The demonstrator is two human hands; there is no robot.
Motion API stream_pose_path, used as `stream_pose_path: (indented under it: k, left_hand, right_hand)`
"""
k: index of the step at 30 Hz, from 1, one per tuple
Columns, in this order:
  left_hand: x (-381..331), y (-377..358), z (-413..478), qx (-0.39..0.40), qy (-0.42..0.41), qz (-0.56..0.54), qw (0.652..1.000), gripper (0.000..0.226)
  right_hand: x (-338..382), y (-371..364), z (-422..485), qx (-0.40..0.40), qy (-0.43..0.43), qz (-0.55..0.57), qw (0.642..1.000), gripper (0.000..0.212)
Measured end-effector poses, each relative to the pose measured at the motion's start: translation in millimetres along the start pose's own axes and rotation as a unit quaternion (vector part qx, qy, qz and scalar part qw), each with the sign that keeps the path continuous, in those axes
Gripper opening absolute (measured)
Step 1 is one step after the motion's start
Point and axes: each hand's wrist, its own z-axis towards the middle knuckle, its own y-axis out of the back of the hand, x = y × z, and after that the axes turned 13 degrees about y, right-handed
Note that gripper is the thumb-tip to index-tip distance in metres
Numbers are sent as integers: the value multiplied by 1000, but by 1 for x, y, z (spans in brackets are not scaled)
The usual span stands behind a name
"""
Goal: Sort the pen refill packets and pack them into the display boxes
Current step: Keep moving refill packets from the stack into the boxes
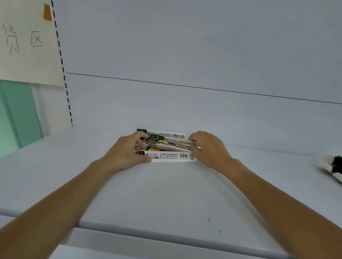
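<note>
Hard to count, the packets in the bundle of pen refill packets (168, 146): overlapped, fanned, print too small to read save for a barcode on the front one. Left fingertips (140, 145) tucked in among the packet ends and largely hidden; thumb laid along the bundle's lower left corner. Right fingertips (192, 139) curled down over the bundle's right end, tips out of sight behind the knuckles, thumb barely showing at the edge.

Grasping the bundle from both ends: left hand (125, 152) at its left, right hand (206, 149) at its right, both clenched on it, knuckles up. Bundle lying lengthwise on the pale shelf (162, 198), toward the rear. One more white packet (166, 134) flat just behind it, partly covered. Forearms stretched forward from the lower corners, elbows cut off by the frame.

Well to the right of the bundle, a black-and-white heap of packets (338, 169), blurred and cut off by the edge. Up and far left of the bundle, a handwritten paper sign (26, 40) with a strip of brown tape (47, 12), left side cut off, beside a slotted upright (61, 60).
</note>
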Motion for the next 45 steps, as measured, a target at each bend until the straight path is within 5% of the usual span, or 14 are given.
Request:
stream_pose_path:
  k: [4,6,9,15,23,28,33,37,45]
  left_hand:
    - [-13,-1,-5,-137,-57,115,982,107]
    - [-13,-1,-10,-122,-69,140,980,93]
    - [-5,-3,-9,-9,-79,208,975,66]
    - [-4,-5,-7,20,-93,160,983,35]
    - [-8,-2,-11,-56,-159,196,966,82]
    - [-17,3,-16,-140,-214,159,954,76]
    - [-21,-12,-22,12,-205,272,940,47]
    - [-26,-12,-26,34,-151,264,952,44]
    - [-51,-18,-31,51,-181,341,921,9]
  right_hand:
    - [16,-1,-6,103,78,38,991,27]
    - [21,-6,-10,127,86,52,987,37]
    - [18,-3,-8,54,29,107,992,36]
    - [8,-3,-5,76,-45,98,991,36]
    - [9,0,-3,60,-31,12,998,15]
    - [18,8,-5,-27,30,-36,999,17]
    - [33,-2,-9,78,40,6,996,24]
    - [28,12,-11,164,26,129,978,40]
    - [34,16,-26,145,130,-20,981,22]
